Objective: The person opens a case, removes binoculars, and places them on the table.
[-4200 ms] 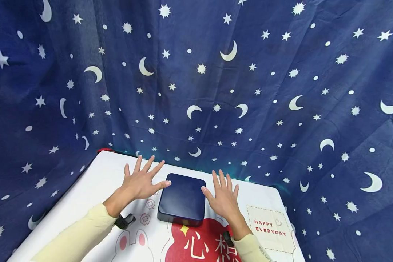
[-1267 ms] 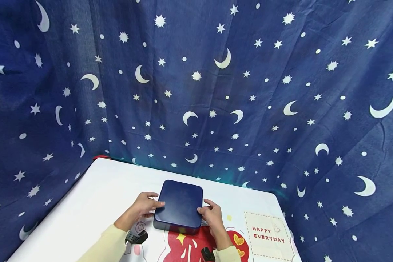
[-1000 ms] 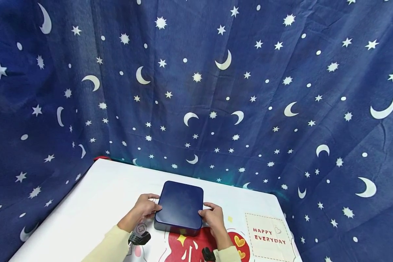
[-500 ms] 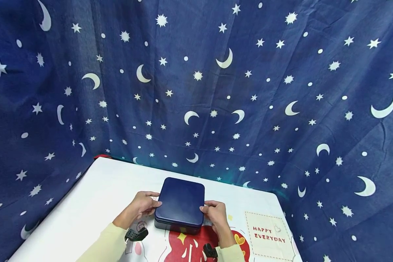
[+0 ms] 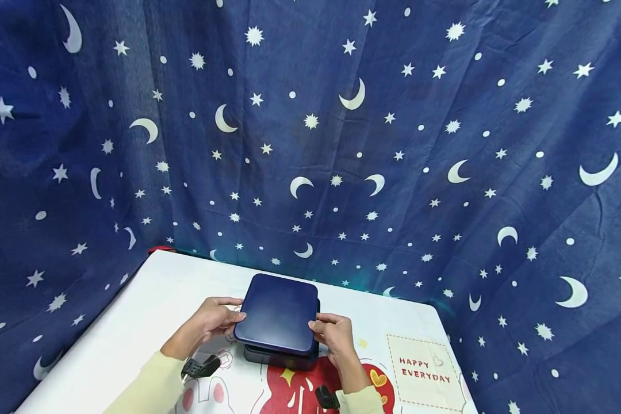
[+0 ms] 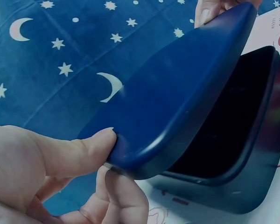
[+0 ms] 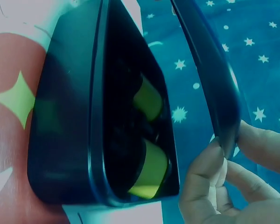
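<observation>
A dark blue lid (image 5: 276, 310) is raised off its box (image 5: 282, 357) and shifted a little to the left of it. My left hand (image 5: 211, 318) pinches the lid's left edge, thumb on top and fingers beneath. On the opposite edge, my right hand (image 5: 335, 333) pinches it between thumb and fingers. The right wrist view looks into the dark box, where two yellow-green curved pieces (image 7: 151, 170) show among black shapes. In the left wrist view the gap between lid and box is wide, and the inside is in shadow.
The box stands on a white table cover (image 5: 181, 282) printed with a red patch, a rabbit and a "HAPPY EVERYDAY" square (image 5: 424, 371). A blue curtain (image 5: 310, 144) with moons and stars hangs behind the table and at both sides.
Both hands were spread above the shut box, then came to grip the lid's sides. Over the last half second the lid has risen off the box and moved left.
</observation>
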The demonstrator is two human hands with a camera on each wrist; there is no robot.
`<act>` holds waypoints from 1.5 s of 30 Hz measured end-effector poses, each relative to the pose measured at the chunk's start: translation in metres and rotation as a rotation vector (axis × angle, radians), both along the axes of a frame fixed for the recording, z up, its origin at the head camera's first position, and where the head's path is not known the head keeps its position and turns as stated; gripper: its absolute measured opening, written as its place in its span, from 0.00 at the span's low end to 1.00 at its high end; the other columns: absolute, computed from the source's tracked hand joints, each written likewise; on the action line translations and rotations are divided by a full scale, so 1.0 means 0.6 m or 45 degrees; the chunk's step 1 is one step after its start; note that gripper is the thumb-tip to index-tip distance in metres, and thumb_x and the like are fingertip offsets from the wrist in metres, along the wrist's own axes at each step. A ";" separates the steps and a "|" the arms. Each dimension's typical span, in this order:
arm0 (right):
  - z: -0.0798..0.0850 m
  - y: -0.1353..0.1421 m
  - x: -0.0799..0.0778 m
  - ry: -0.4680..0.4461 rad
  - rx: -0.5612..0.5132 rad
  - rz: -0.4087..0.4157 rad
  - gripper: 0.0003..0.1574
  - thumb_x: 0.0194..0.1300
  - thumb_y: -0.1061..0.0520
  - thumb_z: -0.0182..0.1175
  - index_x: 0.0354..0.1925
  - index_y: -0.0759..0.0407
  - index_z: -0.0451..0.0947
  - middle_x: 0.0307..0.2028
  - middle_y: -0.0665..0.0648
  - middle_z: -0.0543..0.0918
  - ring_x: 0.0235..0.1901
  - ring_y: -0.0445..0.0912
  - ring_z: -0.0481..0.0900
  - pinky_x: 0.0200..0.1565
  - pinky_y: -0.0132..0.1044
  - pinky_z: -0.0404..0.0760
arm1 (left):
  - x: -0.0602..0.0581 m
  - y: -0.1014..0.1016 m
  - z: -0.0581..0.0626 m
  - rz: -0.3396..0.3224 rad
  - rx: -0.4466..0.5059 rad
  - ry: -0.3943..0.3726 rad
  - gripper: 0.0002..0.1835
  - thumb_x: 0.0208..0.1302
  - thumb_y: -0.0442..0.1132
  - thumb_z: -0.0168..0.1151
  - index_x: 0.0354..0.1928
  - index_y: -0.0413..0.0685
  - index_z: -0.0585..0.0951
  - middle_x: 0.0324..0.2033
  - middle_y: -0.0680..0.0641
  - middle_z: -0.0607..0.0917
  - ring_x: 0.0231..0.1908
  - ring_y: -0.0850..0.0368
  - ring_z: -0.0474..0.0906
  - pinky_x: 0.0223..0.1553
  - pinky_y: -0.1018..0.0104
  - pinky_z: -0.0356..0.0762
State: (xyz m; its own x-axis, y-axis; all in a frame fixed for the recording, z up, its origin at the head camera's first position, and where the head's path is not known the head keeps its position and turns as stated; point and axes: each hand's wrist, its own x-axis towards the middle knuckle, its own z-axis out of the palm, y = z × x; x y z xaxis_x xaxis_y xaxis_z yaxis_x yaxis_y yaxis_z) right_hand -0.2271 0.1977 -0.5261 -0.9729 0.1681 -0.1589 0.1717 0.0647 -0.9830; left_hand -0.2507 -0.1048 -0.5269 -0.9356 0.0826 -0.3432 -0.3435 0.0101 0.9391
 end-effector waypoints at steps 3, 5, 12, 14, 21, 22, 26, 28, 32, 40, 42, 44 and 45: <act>0.005 -0.012 0.001 0.005 -0.028 0.006 0.26 0.56 0.68 0.73 0.52 0.78 0.82 0.33 0.54 0.89 0.28 0.39 0.83 0.32 0.33 0.85 | 0.002 -0.013 0.004 -0.020 -0.001 -0.002 0.31 0.61 0.27 0.72 0.67 0.29 0.75 0.19 0.49 0.85 0.19 0.60 0.75 0.23 0.69 0.75; 0.008 -0.019 0.002 0.006 -0.034 0.007 0.26 0.56 0.68 0.73 0.53 0.78 0.82 0.33 0.55 0.89 0.27 0.39 0.83 0.32 0.32 0.86 | 0.003 -0.021 0.006 -0.024 0.007 -0.009 0.32 0.61 0.27 0.72 0.68 0.29 0.75 0.19 0.50 0.85 0.20 0.60 0.75 0.23 0.69 0.75; 0.016 -0.043 0.001 0.022 -0.073 0.027 0.24 0.58 0.69 0.70 0.53 0.79 0.82 0.32 0.54 0.89 0.26 0.38 0.84 0.33 0.34 0.87 | 0.005 -0.047 0.019 -0.010 0.000 -0.015 0.33 0.61 0.28 0.73 0.68 0.29 0.75 0.18 0.51 0.84 0.20 0.61 0.75 0.24 0.69 0.77; 0.019 -0.051 -0.001 0.029 -0.085 0.033 0.24 0.58 0.69 0.71 0.53 0.79 0.82 0.30 0.52 0.89 0.25 0.38 0.83 0.32 0.34 0.87 | 0.005 -0.056 0.023 -0.003 -0.010 -0.010 0.32 0.61 0.28 0.73 0.68 0.30 0.75 0.19 0.51 0.85 0.20 0.61 0.76 0.24 0.69 0.77; 0.029 -0.088 -0.012 0.052 -0.150 0.035 0.22 0.56 0.71 0.72 0.49 0.79 0.83 0.26 0.49 0.86 0.25 0.38 0.83 0.31 0.33 0.86 | 0.002 -0.096 0.036 -0.006 -0.013 0.016 0.33 0.62 0.29 0.73 0.69 0.28 0.74 0.25 0.50 0.90 0.24 0.60 0.83 0.27 0.68 0.82; 0.030 -0.093 -0.013 0.054 -0.156 0.033 0.22 0.56 0.71 0.72 0.49 0.79 0.83 0.26 0.49 0.86 0.25 0.38 0.84 0.31 0.34 0.86 | 0.002 -0.101 0.037 -0.006 -0.013 0.016 0.34 0.62 0.29 0.73 0.69 0.28 0.73 0.25 0.50 0.90 0.24 0.60 0.83 0.27 0.68 0.82; 0.034 -0.110 -0.014 0.065 -0.181 0.028 0.21 0.55 0.71 0.72 0.48 0.78 0.83 0.26 0.50 0.87 0.24 0.39 0.83 0.30 0.33 0.85 | 0.004 -0.118 0.037 -0.004 -0.023 0.028 0.34 0.62 0.30 0.73 0.69 0.29 0.73 0.26 0.50 0.90 0.25 0.60 0.84 0.28 0.67 0.83; 0.032 -0.118 -0.012 0.060 -0.192 0.029 0.20 0.54 0.72 0.72 0.47 0.78 0.84 0.25 0.50 0.87 0.22 0.39 0.81 0.29 0.33 0.84 | 0.009 -0.128 0.035 -0.014 -0.023 0.029 0.34 0.63 0.29 0.72 0.70 0.28 0.72 0.27 0.50 0.91 0.26 0.60 0.84 0.30 0.66 0.83; 0.026 -0.136 -0.007 0.062 -0.209 0.054 0.19 0.54 0.73 0.72 0.46 0.78 0.84 0.27 0.52 0.87 0.23 0.38 0.83 0.28 0.31 0.83 | 0.023 -0.148 0.029 -0.017 -0.004 0.024 0.33 0.64 0.28 0.70 0.69 0.27 0.71 0.28 0.50 0.91 0.27 0.60 0.86 0.31 0.65 0.84; 0.017 -0.161 -0.007 0.070 -0.228 0.029 0.20 0.53 0.73 0.72 0.46 0.80 0.83 0.28 0.52 0.86 0.21 0.39 0.81 0.27 0.31 0.82 | 0.023 -0.176 0.026 -0.059 0.043 0.043 0.33 0.64 0.30 0.72 0.69 0.28 0.73 0.27 0.54 0.91 0.27 0.64 0.84 0.32 0.67 0.84; 0.017 -0.166 -0.008 0.068 -0.237 0.032 0.20 0.53 0.73 0.72 0.47 0.80 0.83 0.28 0.51 0.85 0.20 0.39 0.80 0.28 0.31 0.82 | 0.022 -0.183 0.025 -0.073 0.056 0.046 0.33 0.64 0.30 0.71 0.69 0.27 0.72 0.28 0.54 0.91 0.28 0.64 0.85 0.33 0.67 0.85; 0.015 -0.171 -0.009 0.068 -0.246 0.034 0.21 0.53 0.73 0.73 0.47 0.80 0.83 0.29 0.51 0.85 0.20 0.39 0.80 0.28 0.31 0.83 | 0.022 -0.191 0.024 -0.081 0.072 0.050 0.32 0.64 0.29 0.71 0.69 0.27 0.73 0.29 0.54 0.91 0.30 0.63 0.86 0.34 0.67 0.86; 0.014 -0.174 -0.010 0.068 -0.248 0.036 0.21 0.54 0.73 0.73 0.47 0.80 0.83 0.29 0.51 0.85 0.21 0.39 0.81 0.28 0.31 0.84 | 0.022 -0.194 0.024 -0.079 0.079 0.047 0.32 0.64 0.28 0.71 0.69 0.27 0.73 0.29 0.54 0.91 0.30 0.63 0.86 0.34 0.67 0.86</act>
